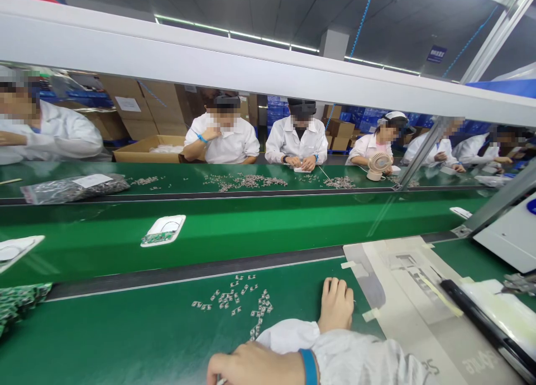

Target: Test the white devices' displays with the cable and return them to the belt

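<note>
My forearms cross over the green work surface [138, 329]. My left hand [337, 306] rests palm down on the right side, its fingers curled under; a tiny thin tip shows beside it, but what it holds is hidden. Closer to me, my right hand [255, 364], with a blue wristband [309, 367], is closed round something at the bottom edge. Only a small pale bit of that thing shows. Between and beyond my hands lie many small silvery metal parts [226, 300], some of them in a cluster nearer my sleeve [288, 333].
Green circuit boards [23, 304] are piled at left. A black pen-shaped tool [481, 318] lies on taped cardboard [402, 284] at right. A white tray with a circuit board [164, 230] sits on the green conveyor belt [259, 217]. Co-workers in white coats sit opposite, beneath a white beam [251, 56].
</note>
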A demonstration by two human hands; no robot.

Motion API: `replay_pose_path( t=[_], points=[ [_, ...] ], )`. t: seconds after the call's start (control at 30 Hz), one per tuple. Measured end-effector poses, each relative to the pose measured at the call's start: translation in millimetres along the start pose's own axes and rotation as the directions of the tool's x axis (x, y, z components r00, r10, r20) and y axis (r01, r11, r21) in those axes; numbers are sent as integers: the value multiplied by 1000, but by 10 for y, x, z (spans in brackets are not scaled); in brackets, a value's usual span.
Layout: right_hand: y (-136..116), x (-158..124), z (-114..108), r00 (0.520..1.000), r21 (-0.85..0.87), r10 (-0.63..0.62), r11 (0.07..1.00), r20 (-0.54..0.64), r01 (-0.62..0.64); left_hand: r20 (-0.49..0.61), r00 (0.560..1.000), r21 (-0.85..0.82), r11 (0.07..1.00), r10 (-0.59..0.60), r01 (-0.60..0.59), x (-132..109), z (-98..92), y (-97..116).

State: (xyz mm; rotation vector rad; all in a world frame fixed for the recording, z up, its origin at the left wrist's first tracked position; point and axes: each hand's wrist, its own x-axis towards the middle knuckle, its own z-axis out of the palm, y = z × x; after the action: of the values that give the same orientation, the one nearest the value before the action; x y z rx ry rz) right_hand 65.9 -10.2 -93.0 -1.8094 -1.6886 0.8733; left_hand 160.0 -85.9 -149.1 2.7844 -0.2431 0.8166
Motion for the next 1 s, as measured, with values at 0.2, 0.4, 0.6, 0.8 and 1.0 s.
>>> replay_pose_path(
  t=[0.2, 0.4, 0.6, 0.8, 1.0],
  points=[
    [-6, 0, 11, 1000, -13, 0, 1000, -7, 0, -9, 1000, -8, 1000, -13, 13, -1, 8, 7],
    [-9, 1, 7, 1000, -21, -4, 1000, -2, 4, -7, 1000, -5, 1000, 8, -8, 4, -18, 1],
    [-14, -11, -12, 1000, -20, -1, 1000, 11, 2, -1, 1000, -8, 1000, 4, -4, 3, -41, 3],
    [-30, -14, -39, 1000, -28, -10, 1000, 20, 11, -3, 1000, -11, 1000, -6, 6, 8, -47, 13],
    [-31, -15, -30, 1000, -70, -22, 997, 3, 22, -18, 1000, -17, 1000, -20, 20, 19, -63, 4]
  ],
)
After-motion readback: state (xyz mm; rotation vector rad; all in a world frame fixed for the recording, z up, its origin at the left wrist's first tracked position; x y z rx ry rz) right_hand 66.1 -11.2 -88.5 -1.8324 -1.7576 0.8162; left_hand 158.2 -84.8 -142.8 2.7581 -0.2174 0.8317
